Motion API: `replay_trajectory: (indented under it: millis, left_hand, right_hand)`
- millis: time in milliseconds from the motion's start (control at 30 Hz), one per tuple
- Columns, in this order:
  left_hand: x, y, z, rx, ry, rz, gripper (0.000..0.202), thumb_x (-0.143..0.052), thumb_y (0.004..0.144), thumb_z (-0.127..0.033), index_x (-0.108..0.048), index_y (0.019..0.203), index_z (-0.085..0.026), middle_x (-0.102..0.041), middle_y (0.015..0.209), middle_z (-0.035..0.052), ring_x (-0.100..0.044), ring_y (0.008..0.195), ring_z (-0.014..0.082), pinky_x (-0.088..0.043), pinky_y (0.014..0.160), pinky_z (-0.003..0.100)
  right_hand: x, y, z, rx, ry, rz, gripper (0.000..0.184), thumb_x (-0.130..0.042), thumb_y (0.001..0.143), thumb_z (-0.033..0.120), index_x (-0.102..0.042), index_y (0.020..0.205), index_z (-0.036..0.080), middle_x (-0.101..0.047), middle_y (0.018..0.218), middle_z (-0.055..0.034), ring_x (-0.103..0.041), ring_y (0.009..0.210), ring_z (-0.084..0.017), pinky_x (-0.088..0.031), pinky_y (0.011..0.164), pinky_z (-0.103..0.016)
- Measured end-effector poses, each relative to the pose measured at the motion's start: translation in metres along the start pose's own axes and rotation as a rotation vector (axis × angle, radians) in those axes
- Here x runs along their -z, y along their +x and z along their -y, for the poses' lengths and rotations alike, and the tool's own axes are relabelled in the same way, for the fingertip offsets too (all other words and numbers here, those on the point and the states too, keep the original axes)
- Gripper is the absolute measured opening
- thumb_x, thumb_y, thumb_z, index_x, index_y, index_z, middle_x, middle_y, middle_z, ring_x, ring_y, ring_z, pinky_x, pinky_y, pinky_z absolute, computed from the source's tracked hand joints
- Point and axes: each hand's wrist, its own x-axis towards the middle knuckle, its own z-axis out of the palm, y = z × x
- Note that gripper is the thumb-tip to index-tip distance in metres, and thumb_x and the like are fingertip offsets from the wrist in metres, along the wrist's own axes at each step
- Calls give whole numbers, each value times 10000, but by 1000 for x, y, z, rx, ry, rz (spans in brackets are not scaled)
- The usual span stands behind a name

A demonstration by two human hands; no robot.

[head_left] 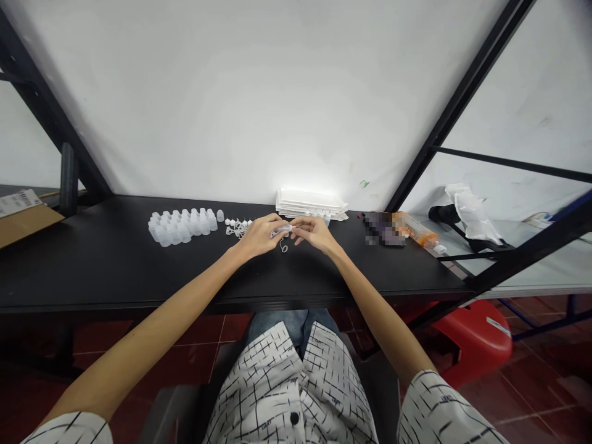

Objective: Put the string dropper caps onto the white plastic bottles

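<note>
Over the middle of the black table, my left hand [263,237] is closed around a small translucent plastic bottle [283,228] lying on its side. My right hand [314,233] pinches at the bottle's right end; its fingertips partly cover what is there. A thin white cord with a loop [284,248] dangles just below the bottle. Left of my left hand lie white caps with cords [238,228], partly covered by that hand. Farther left stands a block of several similar bottles [182,225]. Behind my right hand a few more translucent bottles [327,217] show in part.
A stack of flat white packets [309,202] lies against the wall. To the right are a blurred-out object [385,229] and an orange-labelled bottle [423,236]. A cardboard box [28,222] sits at far left. Black frame posts slope up on both sides; a red stool [476,339] stands below right.
</note>
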Motion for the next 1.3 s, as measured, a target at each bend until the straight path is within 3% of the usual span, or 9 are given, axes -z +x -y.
replay_trajectory:
  millis: [400,700,933,1133,1300]
  left_hand:
    - [-6,0,-2,-62,53,-30,232,-505,925,-245,-718,978,-170,-664,928,90,-612,807,164,-472,696,266]
    - [-6,-1,-3,-82,145,-26,212,-511,915,-226,-710,961,-173,-679,917,79,-620,794,168,-449,659,254]
    - [-2,2,-7,73,55,64,262,-528,891,-241,-693,1082,-168,-689,881,72,-623,737,168,-445,647,251]
    - [1,7,-3,313,-215,63,387,-550,863,-378,-675,1142,-141,-714,988,90,-631,772,191,-473,757,301]
    - [4,10,-4,437,-473,68,355,-531,852,-406,-635,1081,-156,-646,756,22,-597,731,164,-463,741,277]
  right_hand:
    - [3,-4,4,-22,28,23,360,-796,644,419,-652,801,129,-669,701,-45,-660,653,-171,-568,541,-286]
    - [6,-3,2,-56,27,35,353,-799,641,400,-650,806,126,-666,661,-41,-659,626,-171,-557,527,-279]
    - [-2,0,7,4,-58,0,369,-759,687,478,-660,747,127,-609,578,-12,-573,477,-120,-480,434,-242]
    - [3,1,12,13,58,-160,425,-770,648,537,-662,758,141,-604,613,-5,-567,453,-112,-469,411,-238]
    - [7,3,9,7,36,-261,502,-606,767,643,-635,753,142,-587,628,-13,-560,448,-103,-429,402,-219]
